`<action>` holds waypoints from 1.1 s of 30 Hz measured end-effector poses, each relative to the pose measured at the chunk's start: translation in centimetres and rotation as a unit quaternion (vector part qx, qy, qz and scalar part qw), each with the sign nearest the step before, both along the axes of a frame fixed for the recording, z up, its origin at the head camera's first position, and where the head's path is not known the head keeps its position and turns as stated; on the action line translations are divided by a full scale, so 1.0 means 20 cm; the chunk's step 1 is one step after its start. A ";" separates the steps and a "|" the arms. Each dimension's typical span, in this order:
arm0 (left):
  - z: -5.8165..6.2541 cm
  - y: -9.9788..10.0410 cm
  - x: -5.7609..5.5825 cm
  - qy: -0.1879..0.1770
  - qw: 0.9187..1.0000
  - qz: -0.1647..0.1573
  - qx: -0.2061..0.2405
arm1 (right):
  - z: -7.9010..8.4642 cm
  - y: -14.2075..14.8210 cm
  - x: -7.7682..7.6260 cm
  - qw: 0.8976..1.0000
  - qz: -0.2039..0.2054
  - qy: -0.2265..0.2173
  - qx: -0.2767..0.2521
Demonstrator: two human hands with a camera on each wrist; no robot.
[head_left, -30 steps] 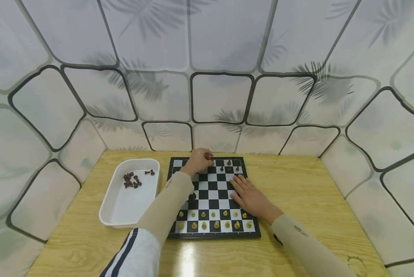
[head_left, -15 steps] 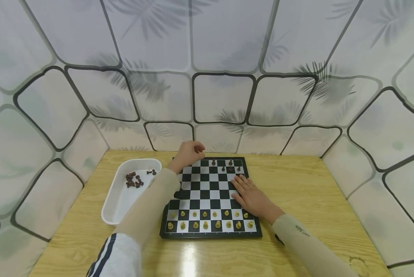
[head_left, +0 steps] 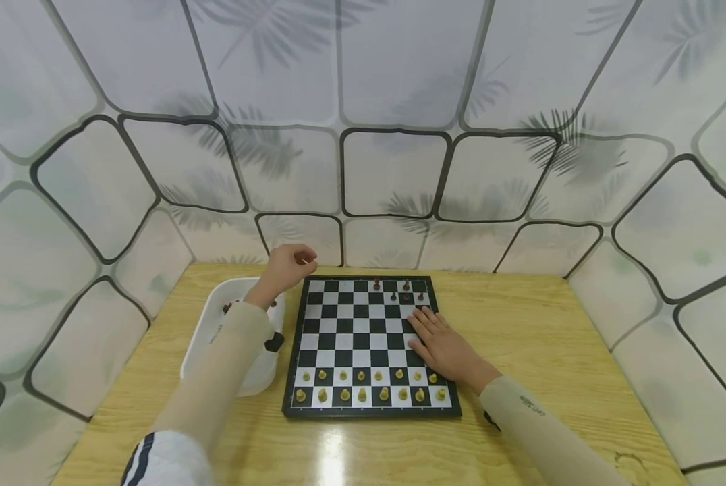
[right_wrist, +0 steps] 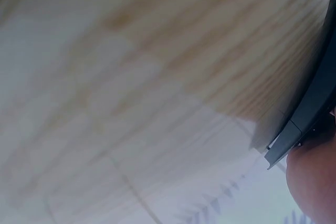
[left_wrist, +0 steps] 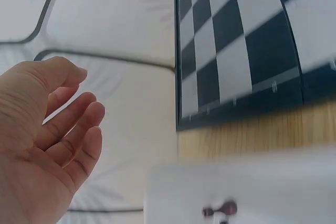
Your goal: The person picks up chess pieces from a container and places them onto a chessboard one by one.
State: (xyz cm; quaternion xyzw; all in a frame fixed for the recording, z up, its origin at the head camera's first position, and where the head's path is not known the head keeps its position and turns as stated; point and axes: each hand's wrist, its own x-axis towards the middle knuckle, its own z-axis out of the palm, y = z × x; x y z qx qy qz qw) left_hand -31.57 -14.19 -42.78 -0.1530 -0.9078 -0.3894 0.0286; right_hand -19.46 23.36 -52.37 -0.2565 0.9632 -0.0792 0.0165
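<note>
My left hand (head_left: 287, 270) hangs in the air over the back right corner of the white tray (head_left: 196, 358), left of the chessboard (head_left: 351, 337). In the left wrist view, that hand (left_wrist: 52, 135) holds nothing and its fingers are loosely curled. My right hand (head_left: 448, 347) rests with straight fingers on the board's right side. Several dark chess pieces stand near the far edge, among them a tall dark piece (head_left: 376, 284) and a dark pawn (head_left: 420, 296). Two rows of yellow pieces, including a yellow pawn (head_left: 361, 375), line the near side.
Dark pieces lie in the tray, one dark piece (left_wrist: 223, 208) showing in the left wrist view; my left forearm hides most of them. The wooden table (head_left: 521, 324) meets a patterned curtain (head_left: 387, 175) at its far edge.
My left hand let go of a dark piece at the board's far edge, where it now stands, and moved left toward the tray. My right hand stays in place.
</note>
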 end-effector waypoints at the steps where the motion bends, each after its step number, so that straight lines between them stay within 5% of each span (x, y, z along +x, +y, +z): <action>1: 0.00 -0.03 0.01 -0.001 1.000 0.005 -0.002 | 0.00 0.00 0.00 1.000 0.001 0.001 -0.003; 13: 0.03 -0.30 0.09 -0.004 0.999 0.029 -0.020 | 0.01 0.00 0.00 1.000 0.001 0.001 -0.001; 33: -0.14 -0.52 0.21 -0.073 0.995 0.044 -0.058 | 0.01 0.00 0.01 1.000 0.006 0.005 0.004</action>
